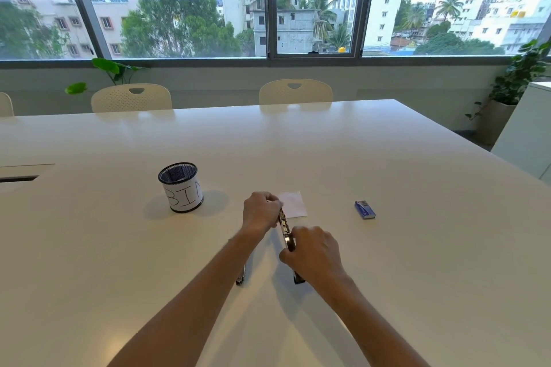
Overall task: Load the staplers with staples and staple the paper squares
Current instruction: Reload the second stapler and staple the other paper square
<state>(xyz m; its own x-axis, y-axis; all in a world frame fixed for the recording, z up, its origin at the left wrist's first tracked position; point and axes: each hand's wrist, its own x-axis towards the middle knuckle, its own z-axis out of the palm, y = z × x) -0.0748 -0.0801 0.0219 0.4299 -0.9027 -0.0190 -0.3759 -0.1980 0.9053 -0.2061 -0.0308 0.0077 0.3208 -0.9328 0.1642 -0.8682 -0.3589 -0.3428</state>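
Note:
An opened metal stapler point(285, 231) lies lengthwise on the white table point(387, 247) between my hands. My left hand point(261, 211) pinches its far end with curled fingers. My right hand point(316, 250) grips its near part; the black rear end sticks out below the wrist. A second stapler point(241, 275) is mostly hidden under my left forearm. A pale paper square point(295, 202) lies just beyond the stapler. A small blue staple box point(364, 209) sits to the right.
A black mesh cup point(181, 186) wrapped in white paper lettered "BIN" stands at the left. Cream chairs point(295, 92) line the table's far side. A cable slot point(18, 179) is cut in at the far left. A white cabinet point(527, 140) stands right.

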